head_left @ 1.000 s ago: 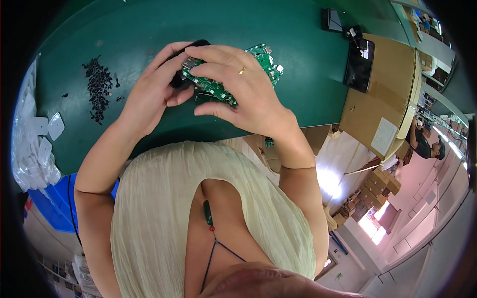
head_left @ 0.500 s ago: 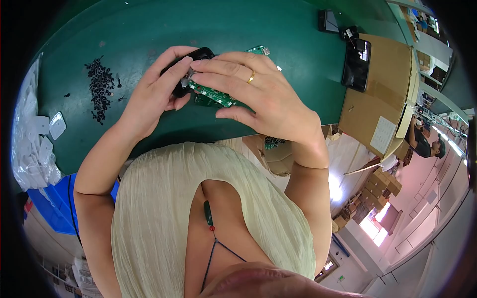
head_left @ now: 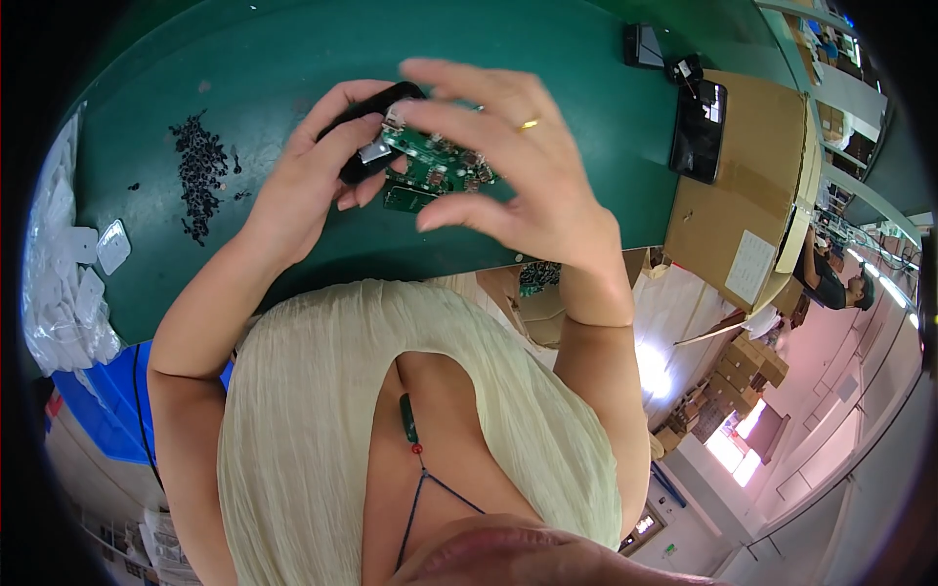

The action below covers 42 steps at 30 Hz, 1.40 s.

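Note:
My left hand (head_left: 298, 186) grips a black plastic housing (head_left: 397, 95), thumb over it and fingers wrapped beneath. A silver metal part (head_left: 374, 151) shows inside the housing. Next to it, a green circuit board (head_left: 430, 156) with small components tilts over the mat; another green board edge (head_left: 408, 199) lies just below it. Over the boards my right hand (head_left: 537, 161), with a ring, has its fingers spread and thumb apart, slightly blurred. Its index fingertip is close to the board's metal connector; whether they touch I cannot tell.
A pile of small black screws (head_left: 197, 176) lies left on the green mat (head_left: 528, 34). White plastic pieces in clear bags (head_left: 68, 283) stand at the left edge. To the right are a cardboard box (head_left: 747, 166), a phone (head_left: 699, 132) and a small black device (head_left: 643, 45).
My right hand has opened, its fingers lifting and spreading off the circuit board. More of the board and the metal part now show. My left hand keeps its hold on the housing.

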Available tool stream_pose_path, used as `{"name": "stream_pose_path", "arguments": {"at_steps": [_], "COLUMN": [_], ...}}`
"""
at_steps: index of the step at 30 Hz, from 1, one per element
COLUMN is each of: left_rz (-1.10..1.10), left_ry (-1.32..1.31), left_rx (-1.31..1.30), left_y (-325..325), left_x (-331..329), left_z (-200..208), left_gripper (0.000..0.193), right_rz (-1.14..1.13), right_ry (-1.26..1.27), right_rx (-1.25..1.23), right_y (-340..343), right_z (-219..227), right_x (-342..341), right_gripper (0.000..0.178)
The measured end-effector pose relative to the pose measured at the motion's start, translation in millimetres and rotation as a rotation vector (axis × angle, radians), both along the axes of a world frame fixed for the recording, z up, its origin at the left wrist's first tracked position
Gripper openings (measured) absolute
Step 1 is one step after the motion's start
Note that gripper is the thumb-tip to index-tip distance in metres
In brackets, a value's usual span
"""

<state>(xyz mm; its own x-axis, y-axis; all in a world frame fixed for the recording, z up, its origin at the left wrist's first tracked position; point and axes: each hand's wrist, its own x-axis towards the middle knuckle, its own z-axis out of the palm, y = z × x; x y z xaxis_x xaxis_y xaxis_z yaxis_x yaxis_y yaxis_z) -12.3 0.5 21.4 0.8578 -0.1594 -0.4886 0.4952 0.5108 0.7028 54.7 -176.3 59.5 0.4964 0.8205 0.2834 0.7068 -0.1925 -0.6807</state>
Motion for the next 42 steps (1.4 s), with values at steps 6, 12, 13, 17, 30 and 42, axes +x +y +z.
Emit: {"name": "stream_pose_path", "arguments": {"at_steps": [6, 12, 13, 17, 30, 42], "left_rz": [-0.054, -0.106, -0.130, -0.173, -0.117, -0.087], "left_ry": [-0.039, -0.043, -0.034, 0.010, 0.019, 0.232], "left_rx": [0.073, 0.027, 0.006, 0.067, 0.082, -0.091], "left_y": [1.7, 7.9, 9.0, 6.1, -10.3, -10.6], "left_x": [2.1, 0.6, 1.3, 0.4, -0.4, 9.3], "left_z": [8.7, 4.3, 4.5, 9.9, 2.7, 4.6], "left_gripper": [0.024, 0.023, 0.023, 0.023, 0.023, 0.027], "right_rz": [-0.050, -0.024, -0.005, 0.011, -0.099, -0.141], "right_ry": [-0.168, -0.246, -0.239, -0.213, -0.191, -0.242], "right_rx": [-0.185, -0.315, -0.328, -0.370, -0.240, -0.378], "right_y": [-4.7, -1.7, -2.6, -2.8, 6.6, 18.4], "right_z": [5.1, 12.5, 12.2, 17.9, 5.1, 4.4], "right_x": [-4.5, -17.7, -18.7, -20.1, -17.7, -26.5], "right_gripper": [0.054, 0.062, 0.065, 0.068, 0.072, 0.078]}}
